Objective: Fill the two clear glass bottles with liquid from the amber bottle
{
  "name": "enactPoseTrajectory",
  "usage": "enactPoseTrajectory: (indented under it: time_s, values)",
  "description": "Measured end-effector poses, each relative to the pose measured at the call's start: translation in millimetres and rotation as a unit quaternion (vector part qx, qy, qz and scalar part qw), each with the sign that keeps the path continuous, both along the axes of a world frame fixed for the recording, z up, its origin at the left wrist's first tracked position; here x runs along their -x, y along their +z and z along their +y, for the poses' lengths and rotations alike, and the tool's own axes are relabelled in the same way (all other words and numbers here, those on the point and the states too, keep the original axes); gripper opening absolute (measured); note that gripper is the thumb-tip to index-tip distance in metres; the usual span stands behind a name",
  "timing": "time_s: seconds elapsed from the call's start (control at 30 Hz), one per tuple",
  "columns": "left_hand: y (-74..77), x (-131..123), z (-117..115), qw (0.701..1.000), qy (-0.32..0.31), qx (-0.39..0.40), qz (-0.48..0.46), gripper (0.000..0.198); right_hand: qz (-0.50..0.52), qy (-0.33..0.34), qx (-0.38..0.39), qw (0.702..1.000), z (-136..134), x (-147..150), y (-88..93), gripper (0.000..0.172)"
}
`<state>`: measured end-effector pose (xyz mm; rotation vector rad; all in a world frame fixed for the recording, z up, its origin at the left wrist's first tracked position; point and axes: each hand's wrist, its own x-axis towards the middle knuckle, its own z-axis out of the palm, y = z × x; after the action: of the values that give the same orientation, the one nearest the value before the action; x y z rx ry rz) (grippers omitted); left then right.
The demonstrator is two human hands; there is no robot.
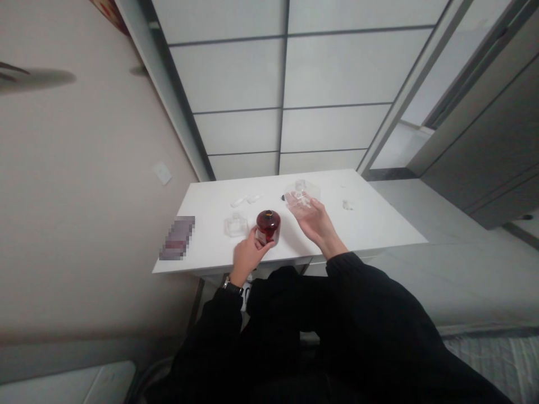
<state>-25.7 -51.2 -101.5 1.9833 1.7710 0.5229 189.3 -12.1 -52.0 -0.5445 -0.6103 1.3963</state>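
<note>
My left hand is wrapped round the lower part of a dark red glass bottle, which is upright near the front edge of the white table. The bottle's narrow neck shows at the top. To the right, my right hand has its palm turned up and its fingers apart, beside a clear transparent object that is hard to make out. I cannot tell whether the fingers touch it. Another clear glass-like container stands left of the bottle.
Thin clear pieces lie behind the bottle, and a small translucent piece lies at the right. A blurred-out dark rectangular item is at the table's left end, near the wall. Panelled doors rise behind the table.
</note>
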Motion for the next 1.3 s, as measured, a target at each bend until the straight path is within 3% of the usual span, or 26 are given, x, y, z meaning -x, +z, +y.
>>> enactPoseTrajectory:
  time_s: [0.2,0.4,0.6,0.77,1.0,1.13,1.3]
  values:
    - [-6.2,1.2,1.6,1.0,-0.001,-0.007,-0.003,0.066,0.002,-0.009,0.011,1.0,-2.2,5.4,-14.2,0.066]
    - [-9.2,3.8,1.5,1.0,-0.006,-0.004,-0.015,0.062,0.005,-0.023,0.032,0.999,9.8,5.2,-30.6,0.064]
    - [-10.9,3.2,1.3,0.999,0.001,0.017,-0.03,0.061,-0.011,-0.056,0.048,0.997,19.3,23.6,-24.7,0.071]
    - [-10.4,3.9,1.8,0.998,-0.006,0.032,-0.06,0.067,-0.095,-0.085,0.04,0.991,12.1,33.6,-20.6,0.075]
    - [-10.9,4.7,1.4,0.998,-0.021,0.037,-0.043,0.075,-0.221,-0.146,-0.004,0.964,5.1,31.7,-10.1,0.096]
    - [-10.9,5.6,1.4,0.998,-0.03,0.046,-0.033,0.079,-0.266,-0.206,-0.062,0.94,4.6,32.6,-6.8,0.09]
    - [-12.9,6.0,2.2,0.997,-0.044,0.051,-0.023,0.079,-0.304,-0.278,-0.061,0.909,2.0,25.3,-16.5,0.088]
